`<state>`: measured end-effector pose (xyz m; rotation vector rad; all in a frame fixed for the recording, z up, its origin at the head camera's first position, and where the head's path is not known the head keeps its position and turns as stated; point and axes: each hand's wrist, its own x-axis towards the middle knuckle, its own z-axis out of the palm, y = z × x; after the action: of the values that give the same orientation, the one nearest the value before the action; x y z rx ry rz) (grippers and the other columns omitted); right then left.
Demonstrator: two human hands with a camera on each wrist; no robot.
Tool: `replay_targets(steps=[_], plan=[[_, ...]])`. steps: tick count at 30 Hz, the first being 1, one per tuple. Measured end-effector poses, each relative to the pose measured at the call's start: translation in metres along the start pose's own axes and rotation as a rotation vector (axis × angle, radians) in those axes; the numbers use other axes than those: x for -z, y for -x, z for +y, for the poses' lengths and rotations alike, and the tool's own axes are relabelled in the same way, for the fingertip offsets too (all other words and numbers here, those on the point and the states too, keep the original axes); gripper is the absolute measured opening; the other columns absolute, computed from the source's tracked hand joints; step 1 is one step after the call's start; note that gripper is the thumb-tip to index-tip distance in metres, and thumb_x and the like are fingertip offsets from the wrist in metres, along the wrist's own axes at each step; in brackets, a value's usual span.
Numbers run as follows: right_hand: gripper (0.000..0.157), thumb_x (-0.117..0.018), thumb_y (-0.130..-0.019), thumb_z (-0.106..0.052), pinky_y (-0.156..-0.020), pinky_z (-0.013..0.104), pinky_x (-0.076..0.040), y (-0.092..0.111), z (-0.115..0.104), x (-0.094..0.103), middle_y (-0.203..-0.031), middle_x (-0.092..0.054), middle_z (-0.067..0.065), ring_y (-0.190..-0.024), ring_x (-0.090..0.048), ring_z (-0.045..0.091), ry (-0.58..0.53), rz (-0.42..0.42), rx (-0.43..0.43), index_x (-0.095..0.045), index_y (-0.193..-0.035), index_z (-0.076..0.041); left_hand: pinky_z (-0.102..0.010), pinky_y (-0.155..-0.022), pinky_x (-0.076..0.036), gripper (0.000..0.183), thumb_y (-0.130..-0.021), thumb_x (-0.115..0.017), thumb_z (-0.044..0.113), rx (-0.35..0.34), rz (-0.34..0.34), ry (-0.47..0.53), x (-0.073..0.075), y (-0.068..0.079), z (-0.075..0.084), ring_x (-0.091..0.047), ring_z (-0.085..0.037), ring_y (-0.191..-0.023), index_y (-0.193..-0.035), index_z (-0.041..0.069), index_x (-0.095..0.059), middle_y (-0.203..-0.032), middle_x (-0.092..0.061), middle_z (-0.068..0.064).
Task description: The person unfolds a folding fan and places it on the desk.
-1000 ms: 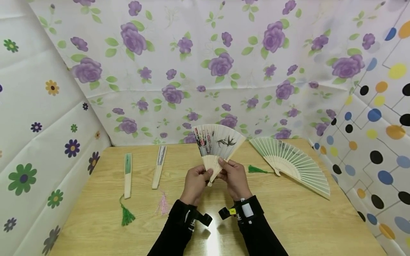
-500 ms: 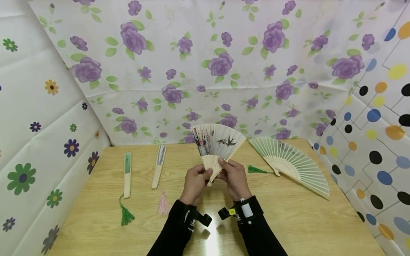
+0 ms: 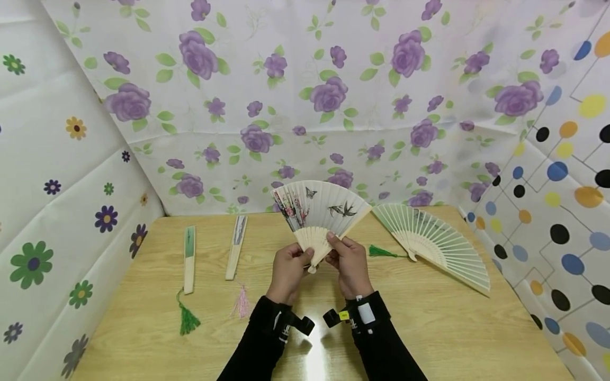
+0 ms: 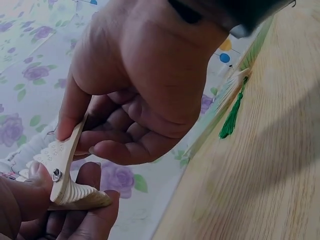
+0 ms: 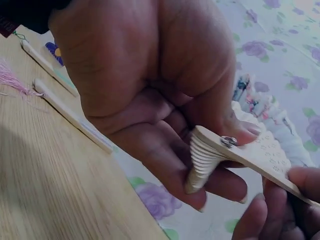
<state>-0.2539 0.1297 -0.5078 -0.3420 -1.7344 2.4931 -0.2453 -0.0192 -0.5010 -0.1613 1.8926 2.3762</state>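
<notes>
Your left hand [image 3: 287, 272] and right hand [image 3: 351, 267] pinch the seemingly part-open white fan [image 3: 324, 211]; the right fan [image 3: 443, 241] looks done, the green fan [image 3: 189, 259] and grey fan [image 3: 235, 248] at left still folded.

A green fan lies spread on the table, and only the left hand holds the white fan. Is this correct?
Not only the left hand: the right hand holds the white fan too, as the head view shows. Otherwise correct.

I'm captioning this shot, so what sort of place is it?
Probably a makeshift filming booth: a white, purple-rose-patterned sheet behind a pale wood-grain table, and small black cameras strapped at both wrists.
</notes>
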Motion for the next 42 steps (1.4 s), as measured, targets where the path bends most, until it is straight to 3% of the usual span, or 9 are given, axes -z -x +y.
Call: replay_targets(steps=[7,11,16,21,27,34,38,42], plan=[[0.021,-0.077,-0.112,-0.02,-0.071,0.019,-0.064,-0.007,-0.004,0.008,-0.074,-0.072,-0.005,-0.071,-0.07,0.006,-0.007,-0.104,-0.052,-0.083,-0.095,-0.01,-0.018,-0.063,-0.061,0.021,-0.112,-0.069,0.003,-0.005,-0.01,-0.01,0.001,0.0,0.001,-0.07,-0.009,-0.068,-0.118,-0.017,-0.073,-0.083,-0.069,0.001],[0.026,-0.073,-0.115,-0.022,-0.072,0.021,-0.063,-0.009,-0.007,0.013,-0.076,-0.072,-0.005,-0.073,-0.069,0.007,0.051,-0.154,-0.065,-0.083,-0.094,-0.01,-0.018,-0.063,-0.061,0.021,-0.112,-0.069,0.003,0.001,-0.008,-0.011,0.001,0.0,0.001,-0.071,-0.009,-0.068,-0.118,-0.017,-0.073,-0.083,-0.069,0.001],[0.031,-0.071,-0.116,-0.024,-0.075,0.026,-0.07,-0.01,-0.008,0.014,-0.081,-0.081,-0.001,-0.075,-0.079,0.01,0.093,-0.185,-0.046,-0.08,-0.092,-0.006,-0.018,-0.062,-0.061,0.022,-0.111,-0.07,0.002,-0.008,0.008,0.003,0.0,0.0,0.001,-0.07,-0.008,-0.068,-0.121,-0.018,-0.073,-0.085,-0.067,0.0],[0.03,-0.068,-0.117,-0.016,-0.078,0.029,-0.073,-0.008,-0.005,0.01,-0.085,-0.083,0.004,-0.076,-0.083,0.013,-0.004,-0.177,-0.021,-0.078,-0.092,-0.001,-0.018,-0.062,-0.061,0.023,-0.111,-0.07,0.001,-0.011,0.021,0.013,0.0,-0.001,0.001,-0.069,-0.009,-0.068,-0.122,-0.018,-0.073,-0.084,-0.064,0.0],[0.023,-0.069,-0.116,-0.016,-0.077,0.028,-0.073,-0.005,0.003,0.003,-0.084,-0.081,0.005,-0.074,-0.082,0.013,-0.13,-0.12,-0.021,-0.08,-0.104,0.0,-0.019,-0.063,-0.058,0.022,-0.112,-0.07,0.005,-0.009,0.046,0.026,0.0,-0.001,0.003,-0.069,-0.011,-0.07,-0.119,-0.015,-0.074,-0.084,-0.065,0.0],[0.024,-0.068,-0.117,-0.016,-0.079,0.026,-0.072,-0.003,-0.001,0.002,-0.089,-0.081,0.006,-0.076,-0.082,0.013,-0.102,-0.155,-0.017,-0.079,-0.11,0.005,-0.019,-0.062,-0.058,0.022,-0.112,-0.071,0.005,-0.016,0.046,0.031,0.004,-0.001,0.005,-0.069,-0.011,-0.068,-0.12,-0.015,-0.074,-0.085,-0.065,0.0],[0.028,-0.067,-0.117,-0.014,-0.083,0.028,-0.072,-0.004,-0.006,0.008,-0.096,-0.081,0.006,-0.081,-0.084,0.014,-0.065,-0.199,-0.029,-0.077,-0.121,0.011,-0.02,-0.063,-0.061,0.023,-0.112,-0.07,0.004,-0.016,0.034,0.039,0.002,-0.001,0.004,-0.069,-0.01,-0.07,-0.123,-0.016,-0.073,-0.087,-0.063,-0.001],[0.027,-0.067,-0.117,-0.014,-0.081,0.028,-0.072,-0.005,-0.006,0.01,-0.093,-0.081,0.007,-0.079,-0.083,0.015,-0.071,-0.185,-0.026,-0.078,-0.123,0.01,-0.02,-0.065,-0.063,0.024,-0.112,-0.069,0.003,-0.017,0.03,0.051,0.0,-0.002,0.002,-0.069,-0.009,-0.073,-0.125,-0.017,-0.072,-0.088,-0.063,-0.001]])
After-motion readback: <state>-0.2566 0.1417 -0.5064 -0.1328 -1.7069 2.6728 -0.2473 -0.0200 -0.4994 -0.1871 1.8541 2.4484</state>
